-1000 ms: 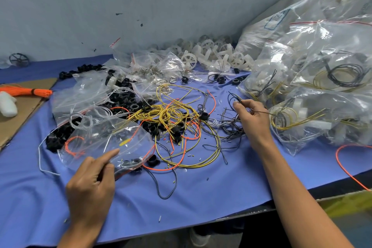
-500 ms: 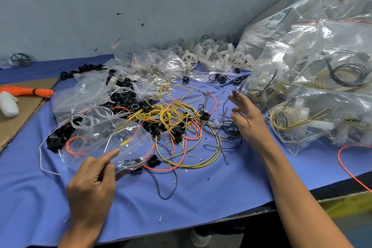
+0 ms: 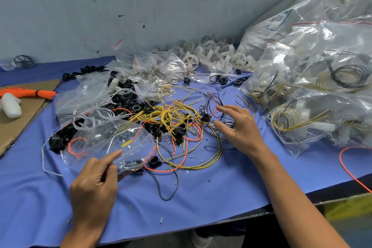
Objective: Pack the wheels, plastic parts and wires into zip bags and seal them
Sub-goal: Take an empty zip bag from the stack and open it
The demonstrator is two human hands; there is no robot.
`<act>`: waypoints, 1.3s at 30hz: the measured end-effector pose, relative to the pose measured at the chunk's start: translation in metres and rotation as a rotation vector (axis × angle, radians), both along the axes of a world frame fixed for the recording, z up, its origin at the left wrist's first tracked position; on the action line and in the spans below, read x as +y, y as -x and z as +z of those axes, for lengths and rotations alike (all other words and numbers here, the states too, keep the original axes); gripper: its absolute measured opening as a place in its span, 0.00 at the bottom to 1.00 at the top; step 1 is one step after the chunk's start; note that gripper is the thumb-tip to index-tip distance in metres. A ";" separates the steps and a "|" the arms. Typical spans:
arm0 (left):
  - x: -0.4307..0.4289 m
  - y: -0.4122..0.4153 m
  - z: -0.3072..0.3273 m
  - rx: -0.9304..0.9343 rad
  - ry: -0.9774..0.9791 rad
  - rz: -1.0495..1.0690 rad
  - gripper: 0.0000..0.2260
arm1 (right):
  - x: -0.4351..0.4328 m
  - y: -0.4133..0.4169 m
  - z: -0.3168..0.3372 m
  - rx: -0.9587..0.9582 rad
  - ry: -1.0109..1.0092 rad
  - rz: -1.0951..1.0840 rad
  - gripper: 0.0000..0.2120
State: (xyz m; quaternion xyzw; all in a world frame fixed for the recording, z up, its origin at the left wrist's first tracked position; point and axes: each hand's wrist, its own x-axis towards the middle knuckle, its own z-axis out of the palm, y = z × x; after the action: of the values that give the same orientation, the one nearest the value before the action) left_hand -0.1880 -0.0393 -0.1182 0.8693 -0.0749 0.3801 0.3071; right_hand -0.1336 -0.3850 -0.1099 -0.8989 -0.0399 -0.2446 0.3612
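Note:
A clear zip bag (image 3: 106, 143) with an orange wire inside lies on the blue cloth (image 3: 201, 191). My left hand (image 3: 94, 179) pinches the bag's near edge, index finger stretched over it. My right hand (image 3: 239, 127) hovers with fingers spread over a tangle of thin black wires (image 3: 223, 123); nothing is clearly gripped. Yellow wires (image 3: 171, 115) and orange wires (image 3: 191, 137) are piled in the middle. Black plastic rings (image 3: 124, 100) lie to the left, white wheels (image 3: 211, 54) at the back.
Filled zip bags (image 3: 322, 86) are stacked at the right. Empty bags (image 3: 84, 94) lie at the back left. A cardboard sheet (image 3: 20, 123) holds an orange tie bundle (image 3: 30, 93) and a white bottle (image 3: 11, 104). The table's front edge (image 3: 241, 215) is near.
My right hand let go of the pinched black wire, moved left toward the wire pile and spread its fingers. My left hand has stayed on the bag.

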 end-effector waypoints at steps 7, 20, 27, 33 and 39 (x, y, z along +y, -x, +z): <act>0.001 -0.001 -0.002 0.011 0.006 -0.015 0.17 | 0.033 0.017 0.012 -0.222 -0.060 0.049 0.12; 0.002 -0.003 -0.005 0.044 0.022 -0.045 0.16 | 0.113 0.078 0.032 0.158 -0.267 0.457 0.12; 0.002 0.001 -0.005 0.063 -0.035 -0.105 0.17 | 0.182 0.040 0.025 0.485 -0.304 0.596 0.15; 0.001 0.005 -0.002 0.082 -0.035 -0.196 0.17 | 0.224 0.005 0.025 0.645 -1.318 0.568 0.22; -0.001 0.007 -0.004 -0.001 -0.026 -0.253 0.16 | 0.248 -0.013 0.036 0.643 -0.741 0.477 0.14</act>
State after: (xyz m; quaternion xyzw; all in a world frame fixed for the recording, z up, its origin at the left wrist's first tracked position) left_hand -0.1953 -0.0404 -0.1222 0.8565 -0.1890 0.3380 0.3412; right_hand -0.1205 -0.1372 -0.0736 -0.7069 -0.0413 0.1336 0.6933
